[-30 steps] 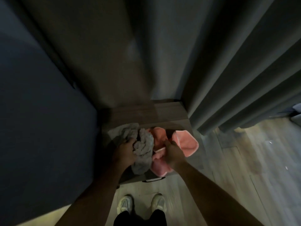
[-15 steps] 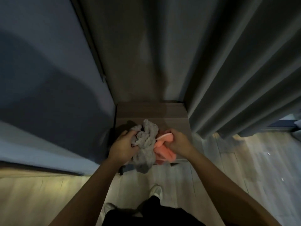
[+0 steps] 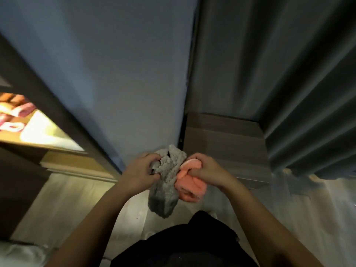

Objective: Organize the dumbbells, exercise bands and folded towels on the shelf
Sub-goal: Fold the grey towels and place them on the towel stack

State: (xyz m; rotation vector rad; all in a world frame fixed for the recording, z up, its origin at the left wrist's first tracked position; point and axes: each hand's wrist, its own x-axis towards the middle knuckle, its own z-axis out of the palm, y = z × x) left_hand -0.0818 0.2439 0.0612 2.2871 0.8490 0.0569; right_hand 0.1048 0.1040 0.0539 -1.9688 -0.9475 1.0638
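Note:
My left hand [image 3: 141, 171] grips a crumpled grey towel [image 3: 166, 182] that hangs in front of me above the floor. My right hand [image 3: 207, 170] grips a bunched pink towel [image 3: 189, 189] pressed against the grey one. Both towels are lifted clear of the low wooden stand [image 3: 225, 149] to the right. At the far left a lit shelf [image 3: 44, 132] holds pink items [image 3: 23, 109], blurred. No dumbbells or bands can be made out.
A blue-grey panel [image 3: 123, 74] rises straight ahead. Dark curtains [image 3: 308, 93] hang at the right beside the stand. A dark wooden frame [image 3: 48, 101] edges the lit shelf. Pale wood floor [image 3: 67, 205] lies below.
Both hands lifted the towels off the wooden stand and carried them left and toward me. The view swung left, bringing the lit shelf into sight.

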